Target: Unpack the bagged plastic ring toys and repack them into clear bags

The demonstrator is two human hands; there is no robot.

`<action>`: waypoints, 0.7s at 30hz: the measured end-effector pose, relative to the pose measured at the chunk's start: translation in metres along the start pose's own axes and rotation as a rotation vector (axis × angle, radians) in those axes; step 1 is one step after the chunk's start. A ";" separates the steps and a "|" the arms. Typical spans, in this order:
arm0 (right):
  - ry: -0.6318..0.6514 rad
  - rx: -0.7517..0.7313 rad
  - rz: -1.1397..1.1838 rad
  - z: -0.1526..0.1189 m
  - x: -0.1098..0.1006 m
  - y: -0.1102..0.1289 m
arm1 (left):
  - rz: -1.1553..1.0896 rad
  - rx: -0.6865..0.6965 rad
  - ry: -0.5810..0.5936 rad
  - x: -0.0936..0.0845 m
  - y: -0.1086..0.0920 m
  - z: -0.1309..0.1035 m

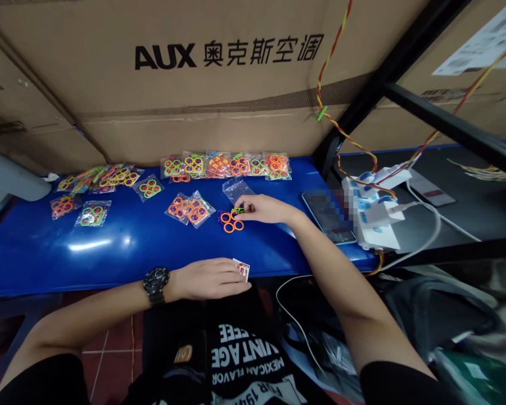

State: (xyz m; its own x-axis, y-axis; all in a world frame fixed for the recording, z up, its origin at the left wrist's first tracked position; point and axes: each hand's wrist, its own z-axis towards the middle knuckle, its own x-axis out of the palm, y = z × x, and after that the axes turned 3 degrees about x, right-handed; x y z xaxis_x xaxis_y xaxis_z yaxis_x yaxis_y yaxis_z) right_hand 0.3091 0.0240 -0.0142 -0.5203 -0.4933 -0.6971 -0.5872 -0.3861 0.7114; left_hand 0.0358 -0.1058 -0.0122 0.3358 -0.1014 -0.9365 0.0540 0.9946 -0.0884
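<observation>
My left hand (213,279) lies at the front edge of the blue table, fingers pressed together over a small white card (242,271) with red print, which sticks out past the fingertips. My right hand (267,209) is closed in a pinch at an orange plastic ring toy (233,226) made of joined rings, with purple and green pieces under it. Part of that stack is hidden by the fingers. A clear plastic bag (236,189) lies just behind the right hand. Two overlapping bagged orange and purple ring toys (196,209) lie to its left.
Several bagged ring toys (217,164) line the back of the blue table (122,259), with a pile (105,177) at back left. To the right are a phone (326,216) and a power strip (375,216) with cables. Cardboard boxes (219,90) stand behind.
</observation>
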 end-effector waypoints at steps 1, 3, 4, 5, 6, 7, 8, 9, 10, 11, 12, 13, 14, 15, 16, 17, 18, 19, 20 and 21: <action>0.006 -0.001 0.012 0.000 -0.001 0.000 | -0.030 -0.027 -0.034 -0.003 0.006 0.001; 0.022 -0.005 0.048 0.000 -0.002 -0.002 | -0.091 -0.104 -0.155 -0.009 0.022 0.003; 0.030 -0.010 0.069 0.001 -0.003 -0.003 | -0.118 -0.155 -0.248 -0.013 0.031 0.005; 0.033 -0.016 0.090 0.001 -0.004 -0.003 | -0.144 -0.210 -0.338 -0.016 0.042 0.006; 0.035 -0.022 0.107 0.001 -0.004 -0.004 | -0.159 -0.265 -0.423 -0.018 0.052 0.007; 0.037 -0.027 0.119 0.001 -0.005 -0.005 | -0.167 -0.326 -0.491 -0.020 0.062 0.008; 0.032 -0.029 0.125 0.001 -0.005 -0.005 | -0.175 -0.392 -0.548 -0.021 0.070 0.008; 0.024 -0.029 0.125 0.001 -0.006 -0.005 | -0.186 -0.461 -0.600 -0.022 0.077 0.008; 0.016 -0.027 0.121 0.002 -0.006 -0.005 | -0.211 -0.536 -0.649 -0.021 0.082 0.006; 0.008 -0.025 0.115 0.002 -0.006 -0.005 | -0.257 -0.608 -0.695 -0.020 0.086 0.004; 0.000 -0.020 0.108 0.002 -0.006 -0.005 | -0.325 -0.670 -0.726 -0.019 0.088 0.002; -0.005 -0.016 0.099 0.002 -0.006 -0.005 | -0.403 -0.717 -0.742 -0.018 0.088 0.000; -0.005 -0.014 0.091 0.001 -0.006 -0.004 | -0.478 -0.745 -0.742 -0.016 0.088 -0.003; -0.001 -0.013 0.085 0.001 -0.006 -0.004 | -0.535 -0.760 -0.731 -0.015 0.086 -0.004; 0.001 -0.013 0.079 0.001 -0.007 -0.003 | -0.564 -0.771 -0.720 -0.014 0.084 -0.004; 0.002 -0.014 0.075 0.001 -0.007 -0.003 | -0.563 -0.792 -0.714 -0.013 0.082 -0.004; 0.002 -0.017 0.074 0.000 -0.007 -0.003 | -0.538 -0.824 -0.714 -0.012 0.081 -0.002; -0.001 -0.019 0.077 0.000 -0.008 -0.002 | -0.506 -0.865 -0.720 -0.011 0.079 0.000; -0.004 -0.019 0.080 0.000 -0.008 -0.002 | -0.482 -0.904 -0.726 -0.009 0.078 0.003; -0.009 -0.018 0.085 -0.001 -0.009 -0.002 | -0.479 -0.932 -0.731 -0.007 0.077 0.005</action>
State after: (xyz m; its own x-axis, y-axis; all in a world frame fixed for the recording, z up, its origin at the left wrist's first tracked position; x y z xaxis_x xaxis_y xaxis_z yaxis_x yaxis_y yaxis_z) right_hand 0.3152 0.0286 -0.0093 -0.5729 -0.5180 -0.6352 -0.5295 -0.3576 0.7692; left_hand 0.0421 -0.0288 -0.0103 0.9185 -0.1449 -0.3678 -0.2652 0.4640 -0.8452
